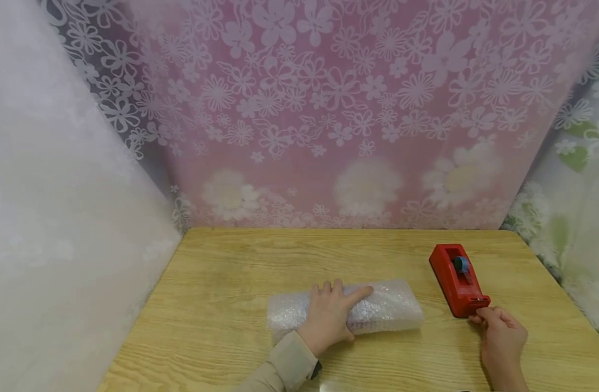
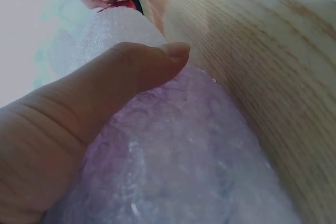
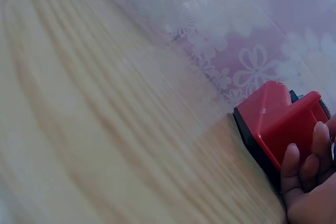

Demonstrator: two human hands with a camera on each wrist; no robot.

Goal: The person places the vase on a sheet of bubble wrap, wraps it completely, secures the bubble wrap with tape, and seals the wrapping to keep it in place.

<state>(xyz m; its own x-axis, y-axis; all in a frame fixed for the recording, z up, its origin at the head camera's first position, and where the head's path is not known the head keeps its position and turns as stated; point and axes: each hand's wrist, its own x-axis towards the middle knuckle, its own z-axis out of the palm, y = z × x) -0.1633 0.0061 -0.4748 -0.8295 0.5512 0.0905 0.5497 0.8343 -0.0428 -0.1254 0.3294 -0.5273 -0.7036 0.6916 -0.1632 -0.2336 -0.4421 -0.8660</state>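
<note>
A roll-shaped bundle in bubble wrap lies crosswise on the table, something purplish showing through its layers. Over its middle my left hand holds it, fingers across the top and far side, thumb on the near side. In the left wrist view the thumb presses against the bubble wrap. To the right stands a red tape dispenser with a small blue-cored tape roll. At its cutter end my right hand pinches the tape with curled fingers; the clear strip itself is hardly visible there.
The wood-grain table carries the bundle and the dispenser. A pink flowered curtain hangs along the back edge, with pale sheets at the left and right sides.
</note>
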